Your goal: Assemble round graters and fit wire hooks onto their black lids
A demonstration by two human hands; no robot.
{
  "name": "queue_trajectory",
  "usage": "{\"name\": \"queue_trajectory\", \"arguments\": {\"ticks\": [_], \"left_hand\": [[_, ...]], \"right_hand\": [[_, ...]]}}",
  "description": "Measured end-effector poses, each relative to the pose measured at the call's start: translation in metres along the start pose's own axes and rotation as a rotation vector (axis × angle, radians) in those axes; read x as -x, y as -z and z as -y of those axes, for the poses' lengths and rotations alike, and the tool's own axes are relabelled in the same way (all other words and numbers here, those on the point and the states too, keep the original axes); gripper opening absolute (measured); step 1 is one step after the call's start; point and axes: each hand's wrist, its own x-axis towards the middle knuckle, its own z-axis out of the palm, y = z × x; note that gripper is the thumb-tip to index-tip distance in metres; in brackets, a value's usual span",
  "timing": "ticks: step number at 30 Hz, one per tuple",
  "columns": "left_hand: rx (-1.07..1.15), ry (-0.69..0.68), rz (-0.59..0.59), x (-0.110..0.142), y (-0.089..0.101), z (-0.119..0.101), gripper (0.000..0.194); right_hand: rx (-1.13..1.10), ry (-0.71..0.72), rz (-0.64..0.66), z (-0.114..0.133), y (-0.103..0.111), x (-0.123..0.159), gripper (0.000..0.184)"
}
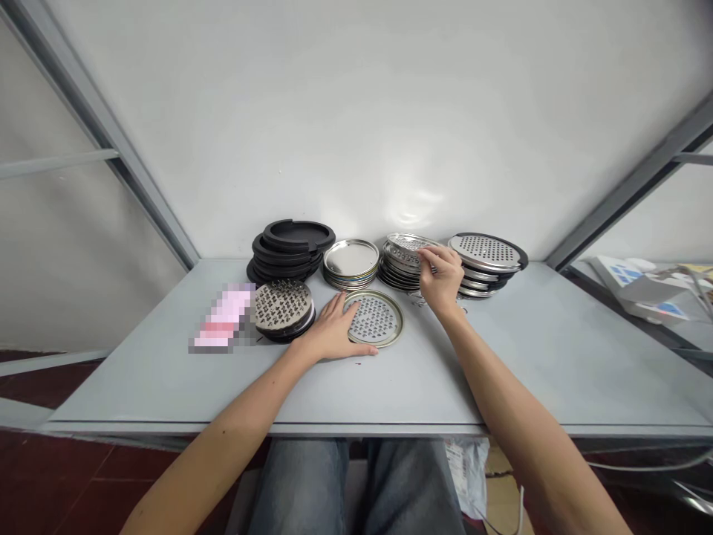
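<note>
My left hand [336, 327] lies with fingers spread at the left edge of a round metal lid [399, 325], in which a perforated grater disc [374, 318] sits. My right hand [443, 275] is closed at the right edge of a tilted metal grater disc [411, 241] on top of a stack of similar discs [398, 277]; the fingertips are partly hidden. Left of my left hand stands a low stack of dark round pieces topped by a grater disc [282, 305]. Behind my hands is a stack of plain shiny lids [350, 258].
Black ring-shaped holders [290, 253] are piled at the back left. At the back right stand black-rimmed grater discs [483, 251]. A blurred-out pink item [226, 316] lies on the grey table [167, 386]. Metal frame posts rise on both sides, with a white wall behind.
</note>
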Motion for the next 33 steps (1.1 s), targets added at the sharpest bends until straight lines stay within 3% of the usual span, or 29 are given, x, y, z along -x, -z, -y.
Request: {"name": "queue_trajectory", "arguments": {"ticks": [14,21,28,33], "left_hand": [[-0.023,0.014,0.011,0.0,-0.0013,0.001,0.116],[-0.01,0.011,0.008,-0.0001,-0.0008,0.0007,0.115],[-0.013,0.017,0.018,-0.0001,-0.0018,0.0026,0.116],[-0.003,0.009,0.007,-0.0003,-0.0018,0.0022,0.115]], "right_hand": [[-0.092,-0.11,-0.095,-0.0038,-0.0008,0.0012,0.024],[-0.117,-0.039,-0.075,-0.0043,-0.0029,0.003,0.023],[-0.181,-0.047,-0.244,-0.0022,-0.0018,-0.0016,0.02],[-0.114,0.029,-0.2,-0.0029,-0.0014,-0.0012,0.019]]}}
